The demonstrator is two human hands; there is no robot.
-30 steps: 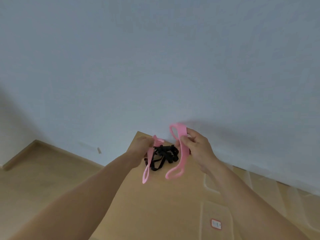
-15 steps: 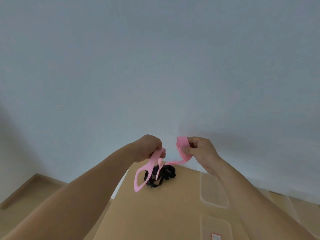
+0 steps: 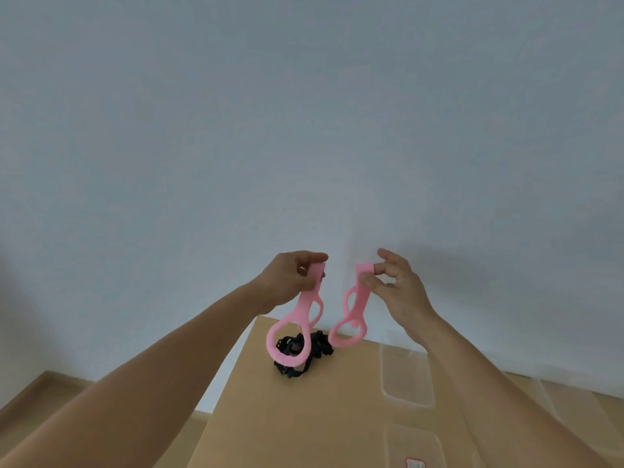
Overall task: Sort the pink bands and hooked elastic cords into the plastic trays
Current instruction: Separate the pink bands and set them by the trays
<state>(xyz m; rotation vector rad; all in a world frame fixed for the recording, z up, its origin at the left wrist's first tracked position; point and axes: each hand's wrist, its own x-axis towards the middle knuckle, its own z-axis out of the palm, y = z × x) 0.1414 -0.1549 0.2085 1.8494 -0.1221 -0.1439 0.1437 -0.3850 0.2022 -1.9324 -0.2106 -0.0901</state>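
Our left hand (image 3: pixel 290 282) pinches a pink band (image 3: pixel 297 329), our right hand (image 3: pixel 398 292) a second pink band (image 3: pixel 354 312); both dangle apart above black hooked cords (image 3: pixel 320 344) at the cardboard box's (image 3: pixel 304 420) far edge, near a clear tray (image 3: pixel 383 373).

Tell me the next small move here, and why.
Probably lower the right hand to the clear tray below it and release the right pink band there. The left hand pinches the left pink band; the two hang apart, so each seems ready to sort, and that tray lies nearest.
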